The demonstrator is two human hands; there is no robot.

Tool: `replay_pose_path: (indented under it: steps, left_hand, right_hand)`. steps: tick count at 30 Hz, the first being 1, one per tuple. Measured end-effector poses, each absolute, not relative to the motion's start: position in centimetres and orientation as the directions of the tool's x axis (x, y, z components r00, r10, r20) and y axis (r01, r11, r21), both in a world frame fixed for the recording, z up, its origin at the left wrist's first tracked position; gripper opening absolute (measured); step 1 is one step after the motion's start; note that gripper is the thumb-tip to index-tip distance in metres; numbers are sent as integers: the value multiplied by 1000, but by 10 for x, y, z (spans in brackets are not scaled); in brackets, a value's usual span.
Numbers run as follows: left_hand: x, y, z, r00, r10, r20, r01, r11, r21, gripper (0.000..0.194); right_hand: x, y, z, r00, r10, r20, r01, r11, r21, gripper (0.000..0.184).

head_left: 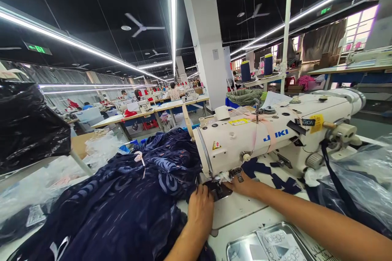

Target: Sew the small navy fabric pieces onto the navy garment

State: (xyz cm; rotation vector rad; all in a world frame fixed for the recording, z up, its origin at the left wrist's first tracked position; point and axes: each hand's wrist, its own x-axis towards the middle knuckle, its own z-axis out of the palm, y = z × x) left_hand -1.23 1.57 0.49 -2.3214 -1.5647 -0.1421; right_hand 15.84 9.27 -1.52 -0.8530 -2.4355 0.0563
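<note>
A white sewing machine (275,138) stands on the white table (239,212) before me. A heap of dark navy patterned fabric (128,200) lies to its left and runs under the needle area (219,185). My left hand (200,210) rests on the fabric's edge just left of the presser foot, fingers curled down on the cloth. My right hand (243,185) reaches under the machine arm beside the needle, fingers pressed on the fabric there; the fingertips are partly hidden.
A metal tray (269,244) with printed labels sits at the table's front edge. Navy strips (275,175) lie behind the machine arm. Clear plastic bags (364,183) pile at right, a black bag (27,126) at left. Thread cones (256,69) and other workers' stations stand beyond.
</note>
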Motion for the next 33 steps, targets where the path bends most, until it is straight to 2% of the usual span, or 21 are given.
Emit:
replay_pose_path:
  steps: [4,7,11,20,29,33]
  left_hand:
    - [-16,22,6,375,897,235,918,-323,-230,32]
    - [-20,30,8,398,898,189,911,-363,-197,47]
    - [-23,35,9,401,901,167,914,-382,-138,52]
    - [-24,37,12,397,903,163,918,-393,-54,53]
    - [-25,45,14,394,915,84,919,-391,-54,49]
    - [-25,50,13,393,916,86,920,-389,-53,48]
  right_hand:
    - [167,82,-7,-720,462,518,524,851,-32,28]
    - [167,80,-10,-739,367,566,504,858,102,22]
    - [165,81,-16,-731,374,570,529,839,127,19]
    - [161,73,-15,-759,446,475,594,772,225,17]
    - [154,76,-30,-729,519,447,668,682,298,20]
    - [152,74,-33,-731,501,464,671,653,352,23]
